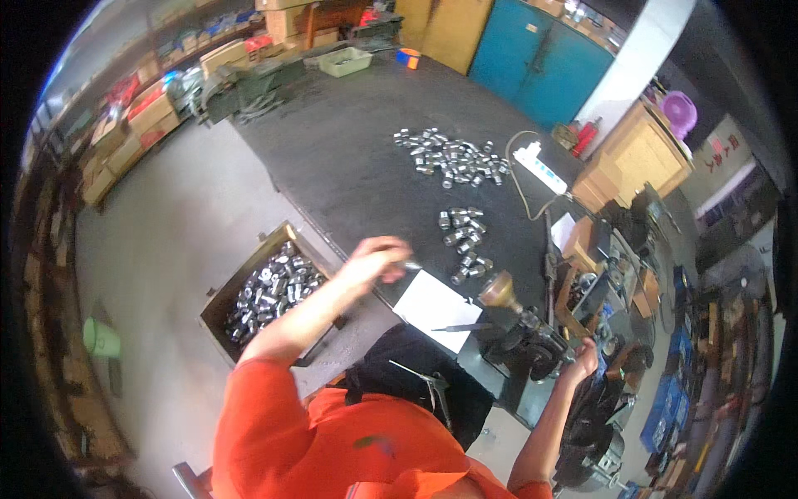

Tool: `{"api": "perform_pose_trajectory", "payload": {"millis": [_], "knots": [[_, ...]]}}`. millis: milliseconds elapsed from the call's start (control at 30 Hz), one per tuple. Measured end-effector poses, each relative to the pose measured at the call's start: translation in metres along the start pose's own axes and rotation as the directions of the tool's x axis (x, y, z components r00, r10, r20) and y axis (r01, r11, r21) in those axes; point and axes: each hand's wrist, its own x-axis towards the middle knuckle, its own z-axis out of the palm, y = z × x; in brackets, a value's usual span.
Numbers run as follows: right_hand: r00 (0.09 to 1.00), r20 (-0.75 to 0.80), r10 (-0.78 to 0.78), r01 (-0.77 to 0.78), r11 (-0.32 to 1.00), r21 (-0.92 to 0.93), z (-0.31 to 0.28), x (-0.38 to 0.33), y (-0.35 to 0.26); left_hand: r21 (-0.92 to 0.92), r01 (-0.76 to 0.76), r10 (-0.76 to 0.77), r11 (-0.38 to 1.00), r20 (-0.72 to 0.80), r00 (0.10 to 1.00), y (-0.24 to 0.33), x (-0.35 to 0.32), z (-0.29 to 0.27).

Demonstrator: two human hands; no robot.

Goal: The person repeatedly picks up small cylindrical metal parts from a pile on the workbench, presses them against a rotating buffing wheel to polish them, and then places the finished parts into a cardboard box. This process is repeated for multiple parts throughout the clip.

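My left hand [382,256] is stretched out over the near edge of the dark workbench [332,133], slightly blurred. A small shiny metal piece [411,265] shows at its closed fingertips, above the corner of a white sheet [432,308]. My right hand [584,359] is closed at the right end of a dark bench-mounted machine [528,341]; what its fingers grip is hidden. A brass-coloured cone-shaped part [499,291] sticks up from the machine's far side. Across the sheet's near edge lies a slim dark tool [462,328].
Left of the bench, a metal bin [218,309] holds many metal fittings. More fittings lie in a large pile [453,156] and a smaller group [464,237] on the bench. A white power strip [540,169] with a cable lies right. A caliper-like tool [434,387] rests on black cloth near me.
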Motion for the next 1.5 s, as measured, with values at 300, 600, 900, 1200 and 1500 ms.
{"api": "perform_pose_trajectory", "payload": {"millis": [300, 600, 900, 1200, 1500], "knots": [[0.973, 0.06, -0.223, 0.175, 0.883, 0.436, 0.009, -0.054, -0.095, 0.528, 0.215, 0.115, 0.822, -0.522, 0.845, -0.065, -0.061, -0.167], [0.979, 0.087, 0.183, -0.202, 0.865, 0.458, -0.017, -0.11, -0.061, 0.928, 0.061, 0.319, 0.367, -0.188, 0.929, -0.027, -0.026, -0.112], [0.955, -0.054, 0.292, -0.266, 0.922, 0.281, -0.016, -0.095, -0.036, 0.937, -0.32, 0.398, 0.138, 0.243, 0.884, -0.03, 0.09, 0.052], [0.768, 0.578, -0.275, -0.344, 0.584, 0.735, 0.033, -0.106, -0.215, 0.938, -0.312, 0.411, -0.153, 0.347, 0.843, -0.053, 0.13, 0.081], [0.424, 0.389, -0.818, -0.679, -0.003, 0.734, 0.089, -0.141, -0.317, 0.418, -0.146, 0.165, 0.897, -0.01, 0.986, -0.04, 0.107, 0.052]]}}
